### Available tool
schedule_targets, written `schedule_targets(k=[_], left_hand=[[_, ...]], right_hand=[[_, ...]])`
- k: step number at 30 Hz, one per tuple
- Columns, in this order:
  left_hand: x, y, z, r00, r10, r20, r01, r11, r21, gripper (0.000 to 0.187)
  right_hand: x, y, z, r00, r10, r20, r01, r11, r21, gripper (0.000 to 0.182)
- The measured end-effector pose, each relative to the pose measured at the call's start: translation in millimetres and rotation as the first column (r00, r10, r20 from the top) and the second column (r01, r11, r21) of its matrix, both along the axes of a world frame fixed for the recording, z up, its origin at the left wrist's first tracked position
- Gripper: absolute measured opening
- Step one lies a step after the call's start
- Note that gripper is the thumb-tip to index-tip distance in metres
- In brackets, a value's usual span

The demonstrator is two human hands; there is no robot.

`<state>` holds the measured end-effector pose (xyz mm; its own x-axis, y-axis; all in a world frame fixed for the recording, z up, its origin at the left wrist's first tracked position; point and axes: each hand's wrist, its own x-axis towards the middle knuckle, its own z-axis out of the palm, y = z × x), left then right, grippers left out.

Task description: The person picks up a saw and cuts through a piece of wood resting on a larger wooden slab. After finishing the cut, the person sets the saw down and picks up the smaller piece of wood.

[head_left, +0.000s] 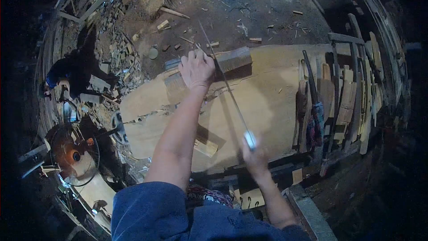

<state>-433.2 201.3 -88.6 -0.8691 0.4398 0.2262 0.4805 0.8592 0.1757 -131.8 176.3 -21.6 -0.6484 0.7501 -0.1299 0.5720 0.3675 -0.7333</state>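
Observation:
My left hand (197,68) presses down, fingers curled, on a wooden block (232,62) at the far edge of a wide plank work surface (263,102). In my right hand (256,158), blurred by motion, is the pale handle of a long, thin saw (228,90) seen nearly edge-on. Its blade runs away from me across the block, just right of my left hand, and its tip reaches past the board's far edge. Whether the teeth touch the wood cannot be made out. A short wooden offcut (206,147) lies on the board nearer to me.
Several wooden strips and curved pieces (345,98) lie along the right end of the board. A fan (76,155) stands at lower left. Wood scraps (163,24) litter the floor beyond. Another person (73,73) is at the left.

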Motion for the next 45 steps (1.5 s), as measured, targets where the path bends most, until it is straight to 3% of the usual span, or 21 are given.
schedule_targets(k=[1,3,4,7,9,11,14,16,18,21,24,26,29,31,35,38,40,43,45], left_hand=[[-1,2,2,1.0,-0.005,-0.003,0.005,1.0,0.008,0.02],[-3,5,2,1.0,0.001,-0.018,-0.001,1.0,0.01,0.02],[-1,2,2,1.0,0.008,-0.011,-0.008,1.0,0.003,0.021],[-2,4,3,0.999,0.038,0.033,-0.038,0.999,0.004,0.022],[-3,5,0,0.999,0.031,0.018,-0.031,0.999,0.033,0.022],[-4,1,-3,0.999,0.037,0.008,-0.038,0.998,0.046,0.022],[1,3,2,0.999,0.019,0.03,-0.02,1.0,0.01,0.023],[1,4,8,0.992,0.053,0.111,-0.047,0.997,-0.057,0.026],[-1,3,9,0.995,0.052,0.087,-0.048,0.998,-0.046,0.026],[0,2,4,0.995,0.045,0.094,-0.043,0.999,-0.02,0.026],[1,2,5,0.991,0.047,0.124,-0.047,0.999,-0.004,0.027],[-4,0,7,0.991,0.046,0.129,-0.046,0.999,-0.006,0.027],[0,2,7,0.99,0.036,0.137,-0.033,0.999,-0.028,0.028],[0,2,8,0.988,0.062,0.142,-0.056,0.997,-0.044,0.029],[-2,4,10,0.99,0.03,0.136,-0.03,1.0,-0.005,0.03],[-1,2,10,0.977,0.075,0.201,-0.059,0.995,-0.083,0.031],[-2,0,4,0.987,0.045,0.152,-0.035,0.997,-0.066,0.031],[1,2,3,0.991,0.032,0.131,-0.023,0.997,-0.068,0.03],[-3,-1,7,0.994,0.033,0.106,-0.026,0.997,-0.067,0.029]], right_hand=[[-35,12,-11,0.998,0.006,-0.065,-0.006,1.0,0.003,0.026],[-93,30,-14,0.989,-0.008,0.146,0.03,0.988,-0.149,0.025],[-98,31,-14,0.99,-0.015,0.14,0.037,0.987,-0.158,0.025],[-76,26,-11,0.998,-0.017,0.058,0.02,0.999,-0.041,0.025],[-3,0,-9,0.969,0.171,0.177,-0.2,0.966,0.161,0.024],[32,-19,26,0.995,-0.067,0.077,0.074,0.993,-0.089,0.023],[3,-7,2,0.998,-0.042,0.047,0.043,0.999,-0.004,0.022],[-77,24,5,0.994,-0.043,0.1,0.053,0.994,-0.098,0.022],[-108,32,-11,0.995,0.005,0.097,-0.003,1.0,-0.014,0.023],[-73,22,9,0.995,-0.056,0.081,0.065,0.991,-0.119,0.022],[3,-7,10,0.997,0.073,0.025,-0.077,0.982,0.173,0.023],[11,-9,22,0.996,-0.042,0.076,0.044,0.999,-0.021,0.023],[-63,15,-9,0.991,-0.038,-0.126,0.041,0.999,0.021,0.021],[-106,28,-18,0.996,-0.054,0.068,0.056,0.998,-0.03,0.022],[-63,18,8,0.997,-0.078,0.01,0.078,0.994,-0.072,0.028],[19,-16,4,0.995,-0.057,0.08,0.052,0.997,0.062,0.03],[31,-24,13,0.992,-0.092,0.087,0.101,0.989,-0.108,0.036],[-61,9,-23,0.994,-0.103,0.036,0.101,0.993,0.06,0.029],[-112,30,-13,0.997,-0.07,0.037,0.072,0.996,-0.061,0.027]])
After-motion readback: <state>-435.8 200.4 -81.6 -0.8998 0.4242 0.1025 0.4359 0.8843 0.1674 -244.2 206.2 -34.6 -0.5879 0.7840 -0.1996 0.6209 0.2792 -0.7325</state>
